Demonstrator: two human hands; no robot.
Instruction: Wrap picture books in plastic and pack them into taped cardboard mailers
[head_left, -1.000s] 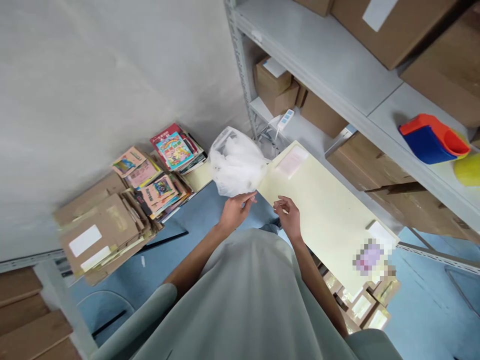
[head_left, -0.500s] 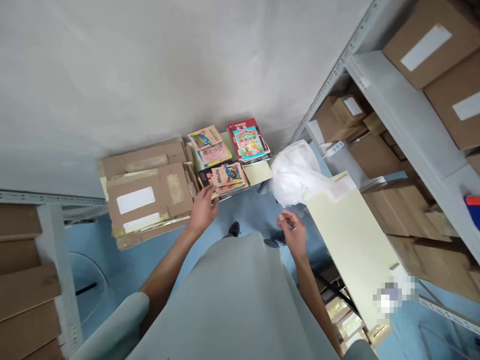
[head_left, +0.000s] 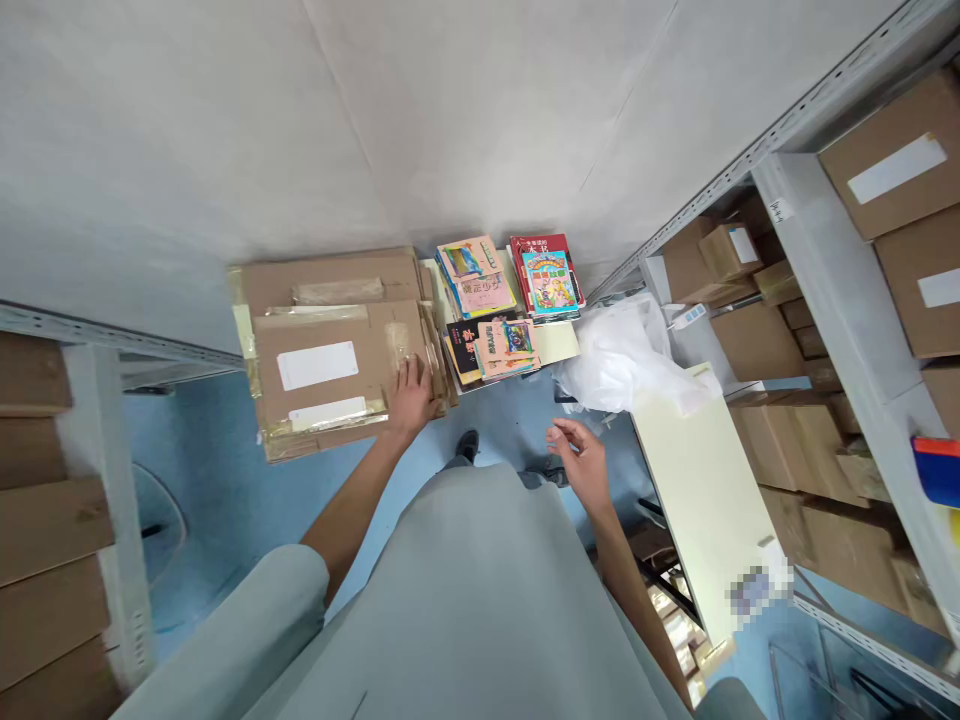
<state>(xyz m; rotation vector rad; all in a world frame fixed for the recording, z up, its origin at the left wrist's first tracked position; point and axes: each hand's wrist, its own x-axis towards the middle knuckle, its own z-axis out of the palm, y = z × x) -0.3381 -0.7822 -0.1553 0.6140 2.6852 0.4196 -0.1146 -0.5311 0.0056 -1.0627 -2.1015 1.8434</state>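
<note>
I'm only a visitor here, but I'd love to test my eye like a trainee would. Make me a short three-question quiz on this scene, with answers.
1. What lies directly beneath the fingers of the left hand?
A. a power strip
B. a cardboard stack
C. a metal shelf

2. True or false: the right hand is holding a red book.

3. Fill in: a whitish ____ sits between the light blue book and the pale tabletop on the right.

Key:
1. B
2. False; nothing shows in that hand.
3. plastic bag
</note>
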